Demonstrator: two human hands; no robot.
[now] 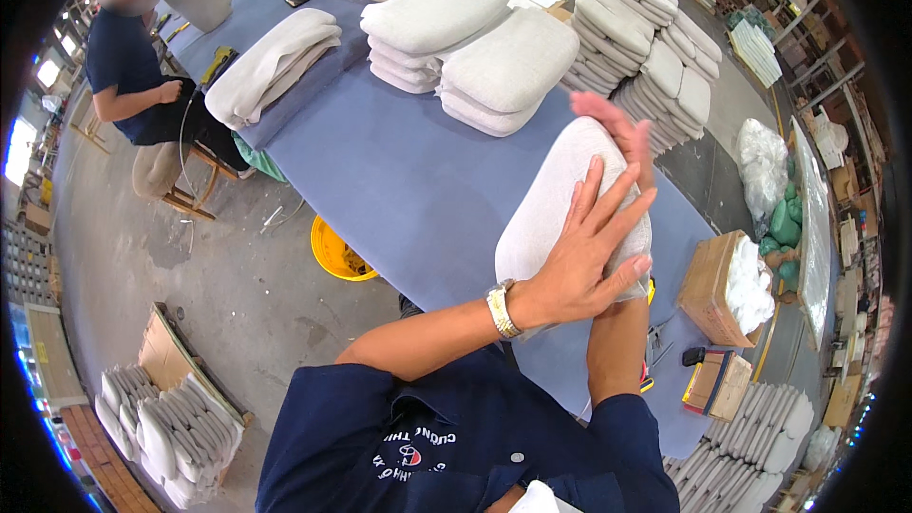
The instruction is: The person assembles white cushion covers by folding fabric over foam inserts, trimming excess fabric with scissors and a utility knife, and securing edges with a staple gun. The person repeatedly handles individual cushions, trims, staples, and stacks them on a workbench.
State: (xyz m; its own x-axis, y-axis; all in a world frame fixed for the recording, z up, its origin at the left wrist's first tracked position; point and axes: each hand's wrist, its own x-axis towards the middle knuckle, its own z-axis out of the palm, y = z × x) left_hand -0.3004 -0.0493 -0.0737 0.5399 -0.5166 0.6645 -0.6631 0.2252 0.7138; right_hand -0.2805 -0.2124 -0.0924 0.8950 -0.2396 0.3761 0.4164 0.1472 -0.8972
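A light grey padded seat cushion (553, 195) is tilted up over the blue-covered table (380, 199), in front of my chest. My left hand (594, 252), with a gold watch on its wrist, lies across the cushion's face, fingers spread flat. Behind the cushion's right edge is my right hand (622, 138), slightly blurred, its fingers stretched out along the far rim and its palm partly hidden. Loose clear or grey material shows at the cushion's lower right edge, too indistinct to name.
Stacked cushions (503, 57) stand on the table's far side, with more stacks (646, 47) beyond. Fabric covers (275, 66) lie at left, near a seated person (133, 66). A yellow bucket (332, 249) stands on the floor. At right are a cardboard box (712, 290) and tools (655, 347).
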